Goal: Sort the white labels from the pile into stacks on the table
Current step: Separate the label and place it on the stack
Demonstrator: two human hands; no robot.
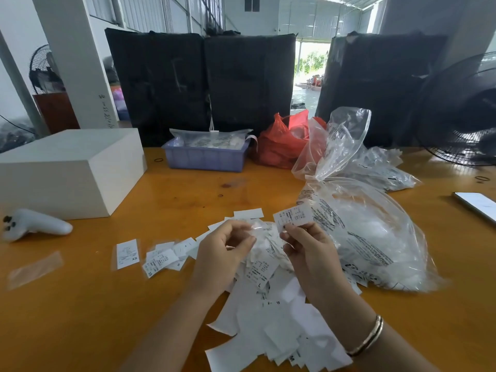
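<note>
- Labels (264, 299) of thin white paper or fabric, small and rectangular with fine black print, are heaped in a loose pile at the near middle of the glossy orange tabletop (171, 200).
- A few labels are laid apart to the left of the pile: one in a clear sleeve marked XS (127, 254), and a small overlapping cluster (163, 259) just beside it.
- One printed label (292, 218) is pinched at its lower edge by the right hand (306, 249); the grip is closed on it between thumb and fingertips, and the label is held tilted above the pile.
- The right wrist is turned so the back of the hand faces the camera, and a slim gold bangle (367, 336) is worn on that forearm.
- The left hand (228, 247) is raised over the pile with fingers curled inward; something thin and pale appears to be held at its fingertips, but what it is cannot be told.
- A crinkled clear plastic bag (375, 232) with black print is slumped just right of the pile.
- A smooth white box (67, 173), a white controller (35, 224), a lavender plastic bin (205, 157), a red bag (281, 146) and a phone (476, 204) are spread around the tabletop.
</note>
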